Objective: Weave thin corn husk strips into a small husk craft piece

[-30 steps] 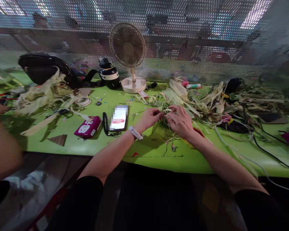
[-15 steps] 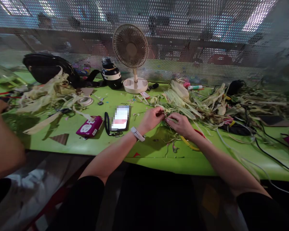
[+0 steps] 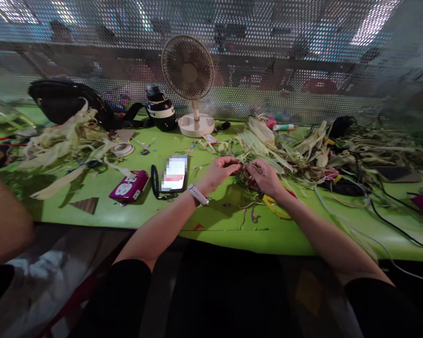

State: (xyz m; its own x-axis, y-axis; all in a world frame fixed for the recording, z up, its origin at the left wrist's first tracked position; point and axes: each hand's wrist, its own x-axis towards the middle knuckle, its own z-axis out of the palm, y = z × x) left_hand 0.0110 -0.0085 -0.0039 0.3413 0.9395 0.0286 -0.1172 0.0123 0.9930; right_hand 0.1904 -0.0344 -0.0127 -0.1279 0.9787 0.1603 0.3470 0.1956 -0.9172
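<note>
My left hand (image 3: 221, 172), with a pale watch (image 3: 198, 195) on the wrist, reaches over the table with thumb and fingertips pinched together. Close beside it, my right hand (image 3: 264, 176) is also closed in a pinch. Whatever lies between the fingertips is too small to make out. Just behind both hands spreads a heap of dried corn husks (image 3: 259, 141) and green strands. A yellow-handled tool (image 3: 275, 207), perhaps scissors, lies partly under my right forearm. Thin plant scraps (image 3: 253, 217) are scattered in front of the hands.
A phone (image 3: 174, 172) and a purple pack (image 3: 129, 187) lie left of my hands. A white fan (image 3: 188, 75), a black bottle (image 3: 160, 110) and a black bag (image 3: 68, 103) stand at the back. Another person's arm (image 3: 9, 206) rests at far left. Cables (image 3: 384, 213) run at right.
My right hand has turned slightly, its fingers more raised. My left fingers stretch a little further forward. The whole view has shifted slightly; other things stay in place.
</note>
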